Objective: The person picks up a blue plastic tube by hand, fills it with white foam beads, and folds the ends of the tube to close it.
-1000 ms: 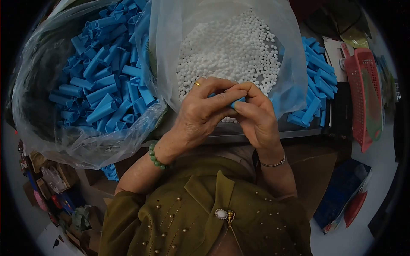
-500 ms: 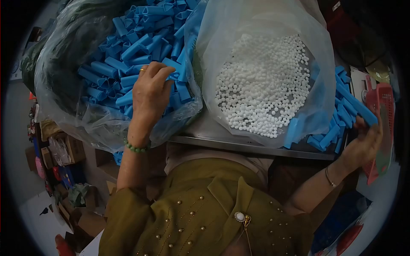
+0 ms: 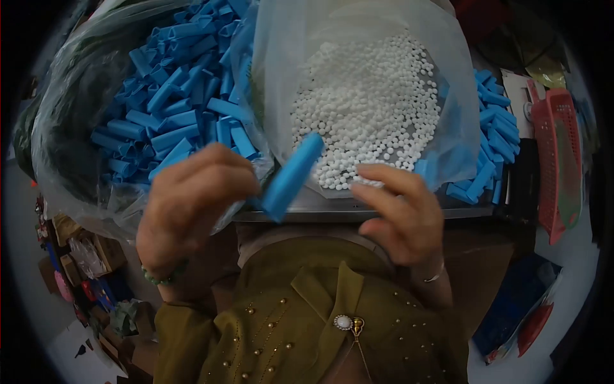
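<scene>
A blue folded tube (image 3: 293,178) is held at its lower end in the fingertips of my left hand (image 3: 195,201), slanting up toward the white beads (image 3: 371,96). Near the front edge of the bead bag, my right hand (image 3: 409,214) has its fingers apart and its thumb below them, with no tube in it. Its fingertips are close to the beads. Many similar blue tubes (image 3: 179,83) fill the large clear bag on the left. The beads lie spread on the bottom of a translucent bag (image 3: 281,38).
More blue tubes (image 3: 495,128) are heaped right of the bead bag. Farther right stands a red plastic basket (image 3: 550,160). The metal table's front edge (image 3: 448,212) runs below the bags. Boxes (image 3: 109,253) and other items stand low at the left.
My right hand has come in from the right heap and no longer holds a blue piece. My left hand has left the tube pile, now holding a tube. The whole view has shifted slightly.
</scene>
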A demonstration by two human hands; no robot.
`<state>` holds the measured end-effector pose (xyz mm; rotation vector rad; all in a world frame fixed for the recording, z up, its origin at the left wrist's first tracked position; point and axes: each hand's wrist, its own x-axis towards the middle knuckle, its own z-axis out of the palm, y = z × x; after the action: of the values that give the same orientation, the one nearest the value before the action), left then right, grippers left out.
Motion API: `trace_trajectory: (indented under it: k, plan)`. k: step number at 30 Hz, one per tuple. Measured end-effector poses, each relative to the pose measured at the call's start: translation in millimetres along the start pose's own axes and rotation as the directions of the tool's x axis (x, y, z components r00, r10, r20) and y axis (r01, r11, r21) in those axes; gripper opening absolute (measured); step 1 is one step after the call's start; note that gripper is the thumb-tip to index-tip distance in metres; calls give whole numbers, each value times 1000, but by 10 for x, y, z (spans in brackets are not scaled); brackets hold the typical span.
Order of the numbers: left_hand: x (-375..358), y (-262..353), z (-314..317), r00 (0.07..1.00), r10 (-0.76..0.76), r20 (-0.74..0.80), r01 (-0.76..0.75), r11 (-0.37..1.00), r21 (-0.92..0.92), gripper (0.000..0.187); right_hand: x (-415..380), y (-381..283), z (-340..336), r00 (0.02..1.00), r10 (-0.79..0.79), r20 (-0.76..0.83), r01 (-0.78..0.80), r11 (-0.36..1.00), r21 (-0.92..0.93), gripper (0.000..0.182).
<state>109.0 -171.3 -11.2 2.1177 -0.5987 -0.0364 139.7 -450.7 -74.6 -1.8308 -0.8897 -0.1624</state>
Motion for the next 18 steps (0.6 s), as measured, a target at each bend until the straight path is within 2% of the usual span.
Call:
trace_trajectory:
  k: [1,2,3,4,5,6,8,9,10,11,12,13,15,16,18]
  plan:
    - [95,27,59,989,47,142,-41,998,-47,12,27,-52,63,996,-38,85,38,999,2,31]
    - [177,8,178,988,61,143,-53,997,-61,12,30,-74,72,982,-76,171,75,997,11,33]
    - [253,-39,324,975,138,176,-111,982,-155,10,-9,-27,62,983,-67,173,68,998,-2,33]
    - [312,-103,443,956,214,201,-162,955,-248,13,-71,67,76,964,-19,264,4,998,56,31]
    - [370,-195,515,946,203,254,-117,941,-317,15,-121,136,78,936,22,353,-66,992,111,29]
    - [411,-267,641,945,206,252,-119,939,-322,15,-158,174,41,935,27,354,-68,992,107,29]
    - [472,-406,887,999,-45,15,47,929,-366,20,-225,252,-77,906,277,321,-308,950,50,24]
    - [487,-494,916,993,-112,32,115,977,-179,36,-249,287,-131,904,282,321,-313,949,49,24]
    - [452,-516,1003,993,-113,37,118,976,-182,36,-270,324,-182,883,405,238,-350,905,-240,24]
    - [414,-517,1115,993,-122,6,120,987,110,42,-283,364,-218,860,495,123,-377,778,-503,24]
    - [397,-531,1219,993,-119,-26,120,911,394,47,-315,423,-219,828,554,86,-375,661,-650,19]
    - [393,-568,1317,993,-119,-19,117,911,395,47,-345,454,-195,826,558,82,-382,660,-647,19]
    - [395,-631,1480,943,-333,12,284,823,492,57,-381,501,-115,792,592,151,-315,608,-729,21]
    - [409,-649,1516,943,-333,17,282,822,495,57,-377,518,-65,791,594,148,-321,609,-726,21]
    - [472,-713,1547,941,-328,-80,332,855,399,53,-335,558,54,824,557,104,-372,670,-643,22]
